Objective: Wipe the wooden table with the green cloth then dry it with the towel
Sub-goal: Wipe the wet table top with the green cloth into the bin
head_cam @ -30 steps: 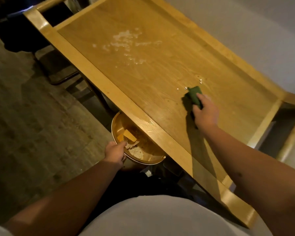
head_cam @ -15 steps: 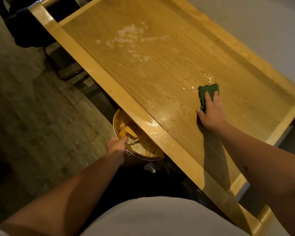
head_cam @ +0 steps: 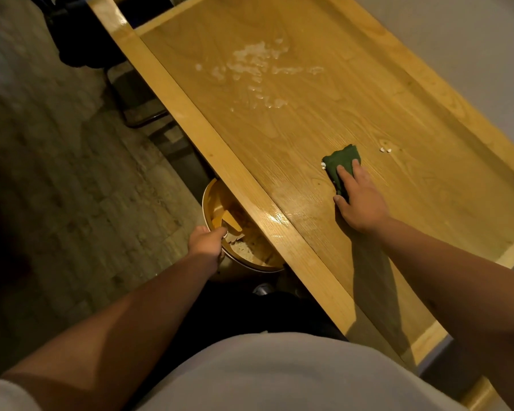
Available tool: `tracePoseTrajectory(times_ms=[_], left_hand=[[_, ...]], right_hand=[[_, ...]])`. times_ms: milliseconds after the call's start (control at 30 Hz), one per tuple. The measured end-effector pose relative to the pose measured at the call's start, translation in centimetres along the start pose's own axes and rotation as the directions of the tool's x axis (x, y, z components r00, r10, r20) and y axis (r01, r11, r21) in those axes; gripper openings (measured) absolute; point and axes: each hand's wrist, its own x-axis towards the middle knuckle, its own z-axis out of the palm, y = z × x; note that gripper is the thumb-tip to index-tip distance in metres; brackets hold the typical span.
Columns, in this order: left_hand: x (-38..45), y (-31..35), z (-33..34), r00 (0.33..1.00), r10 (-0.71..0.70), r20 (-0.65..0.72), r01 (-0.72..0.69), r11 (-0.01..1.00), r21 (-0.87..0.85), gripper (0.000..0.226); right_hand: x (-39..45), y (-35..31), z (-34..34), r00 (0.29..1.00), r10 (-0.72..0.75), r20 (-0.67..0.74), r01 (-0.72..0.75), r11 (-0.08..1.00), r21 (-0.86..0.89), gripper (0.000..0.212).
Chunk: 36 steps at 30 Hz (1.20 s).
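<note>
The wooden table (head_cam: 279, 137) runs diagonally across the head view, with a pale raised border. My right hand (head_cam: 358, 200) presses the folded green cloth (head_cam: 341, 163) flat on the tabletop near its middle. A white crumb sits at the cloth's left edge and two more crumbs (head_cam: 385, 149) lie just to its right. A white foamy spill (head_cam: 255, 69) spreads over the far part of the table. My left hand (head_cam: 207, 243) grips the rim of a round bin (head_cam: 211, 197) held below the table's near edge. No towel is in view.
The bin holds orange scraps and white crumbs. A dark chair (head_cam: 95, 40) stands at the far left end of the table. A grey wall (head_cam: 457, 40) runs along the table's far side. Tiled floor (head_cam: 57, 173) lies to the left.
My right hand has slid the green cloth left across the tabletop, toward the near edge, leaving two crumbs behind on its right. My left hand still holds the bin under the edge.
</note>
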Motion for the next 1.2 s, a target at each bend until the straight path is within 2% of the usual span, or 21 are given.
tracePoseTrajectory(times_ms=[233,567,833,1200], left_hand=[[0.0,0.2,0.0,0.998,0.061,-0.032,-0.060,0.998,0.011,0.019],[-0.4,-0.2,-0.2,1.000,0.014,-0.006,-0.014,0.997,0.071,0.019],[-1.2,0.5,-0.3,1.000,-0.019,-0.005,0.019,0.990,0.139,0.024],[-1.1,1.2,-2.2,0.992,-0.065,0.112,0.047,0.987,0.154,0.030]], right_hand=[[0.1,-3.3,1.5,0.994,-0.112,0.003,0.112,0.994,0.022,0.065],[-0.9,-8.5,4.3,0.972,-0.234,0.033,0.233,0.972,0.036,0.063],[-2.4,-12.0,5.6,0.976,-0.215,0.030,0.212,0.974,0.075,0.061],[-4.6,-15.5,6.8,0.990,-0.141,0.019,0.136,0.977,0.166,0.060]])
